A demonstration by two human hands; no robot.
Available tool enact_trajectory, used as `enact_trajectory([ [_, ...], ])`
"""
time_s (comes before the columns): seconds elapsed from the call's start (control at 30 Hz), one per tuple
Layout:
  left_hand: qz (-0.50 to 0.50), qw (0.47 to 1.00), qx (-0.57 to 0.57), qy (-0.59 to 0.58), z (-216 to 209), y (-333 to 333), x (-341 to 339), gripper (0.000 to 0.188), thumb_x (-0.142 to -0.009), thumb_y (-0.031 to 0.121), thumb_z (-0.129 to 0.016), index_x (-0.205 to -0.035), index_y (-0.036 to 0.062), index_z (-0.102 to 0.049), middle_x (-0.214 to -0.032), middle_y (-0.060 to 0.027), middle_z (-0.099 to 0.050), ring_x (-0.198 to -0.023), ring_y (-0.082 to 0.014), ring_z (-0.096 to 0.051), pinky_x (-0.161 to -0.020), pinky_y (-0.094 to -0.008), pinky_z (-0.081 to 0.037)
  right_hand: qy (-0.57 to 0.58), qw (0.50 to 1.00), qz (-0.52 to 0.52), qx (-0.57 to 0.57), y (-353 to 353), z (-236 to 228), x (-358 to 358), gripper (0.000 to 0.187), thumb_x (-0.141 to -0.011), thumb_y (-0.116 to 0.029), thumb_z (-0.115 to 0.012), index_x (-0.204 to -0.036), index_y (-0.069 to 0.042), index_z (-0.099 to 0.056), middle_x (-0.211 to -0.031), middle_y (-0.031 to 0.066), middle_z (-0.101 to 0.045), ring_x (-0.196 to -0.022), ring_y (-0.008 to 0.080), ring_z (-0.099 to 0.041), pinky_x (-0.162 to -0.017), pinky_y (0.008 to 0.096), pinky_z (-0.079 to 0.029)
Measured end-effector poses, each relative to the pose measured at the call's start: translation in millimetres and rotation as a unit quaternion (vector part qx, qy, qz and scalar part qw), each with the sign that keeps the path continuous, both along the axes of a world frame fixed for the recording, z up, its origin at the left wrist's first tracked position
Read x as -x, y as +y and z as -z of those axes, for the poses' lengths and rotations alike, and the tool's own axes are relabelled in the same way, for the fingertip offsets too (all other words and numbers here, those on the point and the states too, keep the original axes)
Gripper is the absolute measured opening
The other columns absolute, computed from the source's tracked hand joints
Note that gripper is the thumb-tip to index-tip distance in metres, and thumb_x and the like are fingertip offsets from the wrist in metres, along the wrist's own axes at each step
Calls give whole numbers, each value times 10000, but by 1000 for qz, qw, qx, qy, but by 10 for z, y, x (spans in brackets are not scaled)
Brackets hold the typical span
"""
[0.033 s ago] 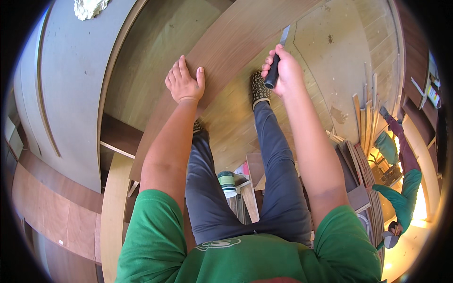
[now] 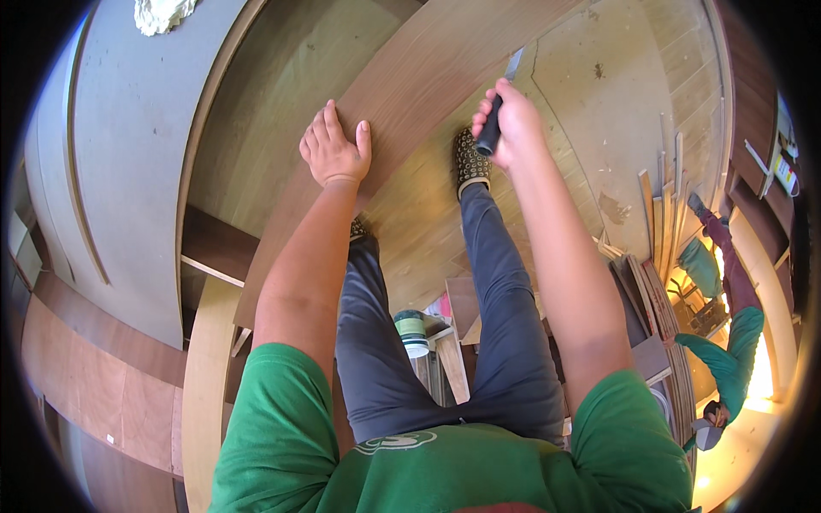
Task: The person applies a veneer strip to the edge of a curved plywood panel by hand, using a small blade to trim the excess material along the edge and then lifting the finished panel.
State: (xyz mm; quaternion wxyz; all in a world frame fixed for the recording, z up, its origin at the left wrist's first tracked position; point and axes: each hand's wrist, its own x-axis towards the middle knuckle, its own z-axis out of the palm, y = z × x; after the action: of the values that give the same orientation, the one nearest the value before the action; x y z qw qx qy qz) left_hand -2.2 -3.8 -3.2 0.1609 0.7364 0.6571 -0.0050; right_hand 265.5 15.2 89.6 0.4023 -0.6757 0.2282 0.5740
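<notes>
A long brown wood-grain board (image 2: 410, 81) runs slantwise from the upper right down past my left arm. My left hand (image 2: 333, 147) lies flat on it, fingers and thumb spread. Just right of the board, my right hand (image 2: 511, 124) is closed round the black handle of a tool with a narrow flat metal blade (image 2: 514, 65). The blade points away from me, close beside the board's right edge; whether it touches that edge I cannot tell. Its exact kind is unclear.
My shoes (image 2: 473, 162) stand close to the board. Wood strips (image 2: 663, 218) and stacked panels (image 2: 654, 295) are at the right. A tub with a green band (image 2: 411, 332) stands between my legs. Far right, another person in green (image 2: 742, 342) is bent over. Large grey panels (image 2: 128, 171) fill the left.
My right hand has shifted slightly up and to the left with the tool. My left hand and the board have kept their place.
</notes>
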Motion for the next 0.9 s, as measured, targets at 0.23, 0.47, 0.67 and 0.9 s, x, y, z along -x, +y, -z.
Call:
enact_trajectory([
  [0.23,-9,1000,20,8,-62,12,25,696,-926,546,-494,-1481,144,-374,-1399,-111,-492,-1310,-300,-429,-1123,-471,-248,-28,998,-50,18,-1,-119,20,288,-1034,-341,-447,-858,-114,-464,-632,40,-495,-532,209,-547,-468,366,-477],
  [0.47,1,1000,13,2,-31,9,-41,699,-929,534,-496,-1493,145,-355,-1402,-130,-492,-1313,-313,-429,-1121,-480,-249,-48,994,-81,59,97,146,-41,281,-1029,-333,-461,-866,-104,-459,-640,42,-487,-506,177,-512,-429,327,-467],
  [0.67,-3,1000,1,13,-14,-18,16,700,-929,536,-495,-1494,147,-354,-1395,-138,-500,-1303,-321,-439,-1117,-483,-253,-23,998,-38,32,50,-134,31,286,-1037,-339,-423,-908,-87,-457,-671,54,-503,-526,202,-544,-467,364,-495],
  [0.9,5,1000,-14,13,21,-23,-1,701,-929,537,-497,-1488,136,-360,-1389,-136,-505,-1287,-327,-451,-1109,-482,-262,-13,998,-39,44,26,4,99,279,-1030,-333,-455,-873,-103,-451,-645,45,-483,-512,187,-505,-433,342,-453],
])
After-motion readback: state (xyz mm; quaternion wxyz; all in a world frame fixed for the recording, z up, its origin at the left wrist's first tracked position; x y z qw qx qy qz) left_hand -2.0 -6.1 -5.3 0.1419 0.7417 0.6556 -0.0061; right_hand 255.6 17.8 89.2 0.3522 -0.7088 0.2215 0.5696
